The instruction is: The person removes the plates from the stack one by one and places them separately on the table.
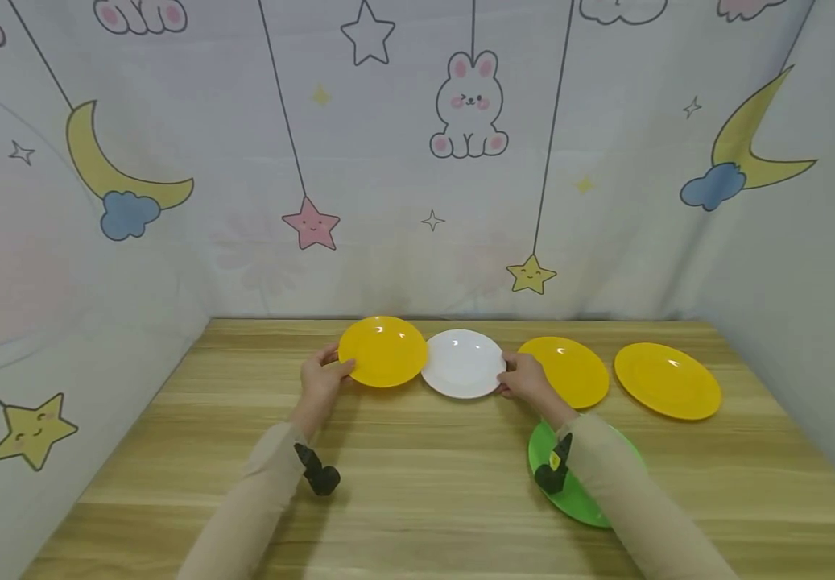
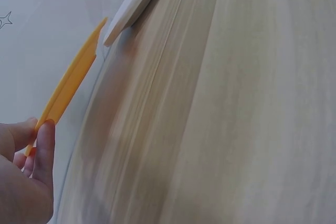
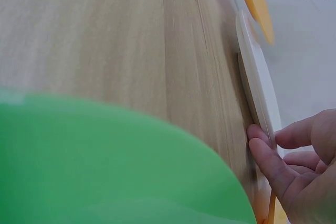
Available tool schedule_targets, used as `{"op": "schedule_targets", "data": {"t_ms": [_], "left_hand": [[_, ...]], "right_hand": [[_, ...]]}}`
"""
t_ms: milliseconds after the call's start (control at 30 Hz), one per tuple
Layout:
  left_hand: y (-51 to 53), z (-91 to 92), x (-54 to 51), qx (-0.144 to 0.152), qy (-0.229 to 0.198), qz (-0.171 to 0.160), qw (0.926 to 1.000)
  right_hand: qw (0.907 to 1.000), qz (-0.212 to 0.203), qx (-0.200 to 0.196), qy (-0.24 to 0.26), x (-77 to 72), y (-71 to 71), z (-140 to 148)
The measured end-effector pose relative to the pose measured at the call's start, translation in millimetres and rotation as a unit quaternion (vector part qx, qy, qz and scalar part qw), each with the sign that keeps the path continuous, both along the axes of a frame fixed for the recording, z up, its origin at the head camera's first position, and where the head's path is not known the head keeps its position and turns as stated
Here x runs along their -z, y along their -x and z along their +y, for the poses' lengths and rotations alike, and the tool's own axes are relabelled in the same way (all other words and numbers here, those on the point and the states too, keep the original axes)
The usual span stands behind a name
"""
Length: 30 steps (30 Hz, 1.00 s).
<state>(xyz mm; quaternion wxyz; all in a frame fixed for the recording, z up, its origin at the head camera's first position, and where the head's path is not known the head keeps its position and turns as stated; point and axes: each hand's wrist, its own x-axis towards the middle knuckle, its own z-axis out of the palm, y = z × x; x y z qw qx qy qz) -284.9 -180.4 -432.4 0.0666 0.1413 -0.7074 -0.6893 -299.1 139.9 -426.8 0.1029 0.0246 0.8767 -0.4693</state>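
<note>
My left hand (image 1: 323, 377) pinches the left edge of a yellow plate (image 1: 383, 351); in the left wrist view the hand (image 2: 29, 174) has thumb and fingers on that plate (image 2: 71, 85), held tilted above the table. A white plate (image 1: 463, 364) lies just right of it, its right rim pinched by my right hand (image 1: 523, 377). The right wrist view shows the hand (image 3: 299, 161) gripping the white plate (image 3: 258, 77), close to the tabletop. Whether the yellow and white rims touch, I cannot tell.
Right of my right hand are a yellow plate (image 1: 569, 372) and another yellow plate (image 1: 667, 381). A green plate (image 1: 580, 491) lies nearer, partly under my right forearm. The wooden table (image 1: 417, 499) ends at a patterned curtain (image 1: 388, 274) behind.
</note>
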Motion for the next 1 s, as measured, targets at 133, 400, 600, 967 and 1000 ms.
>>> {"op": "schedule_targets", "data": {"t_ms": [133, 400, 600, 967, 1000], "left_hand": [[-2.2, -6.4, -1.8, -0.002, -0.006, 0.001, 1.0], [-6.1, -22.1, -1.8, -0.006, 0.014, 0.0, 0.9999], [-7.7, -34.0, 2.1, -0.006, 0.022, 0.002, 0.9997], [-10.5, -38.1, 7.9, 0.003, 0.049, -0.004, 0.9988], [-10.4, -37.6, 8.5, 0.004, 0.05, -0.005, 0.9987]], "right_hand": [[1.0, -0.001, 0.001, -0.001, 0.0, -0.4, 0.5], [1.0, 0.001, 0.0, 0.001, -0.2, -1.0, 0.3], [1.0, 0.003, -0.004, 0.003, -1.0, -2.5, -0.1], [1.0, 0.002, 0.002, 0.001, 4.0, 0.8, 1.0], [1.0, 0.001, 0.001, 0.0, 4.3, 1.1, 0.9]]}}
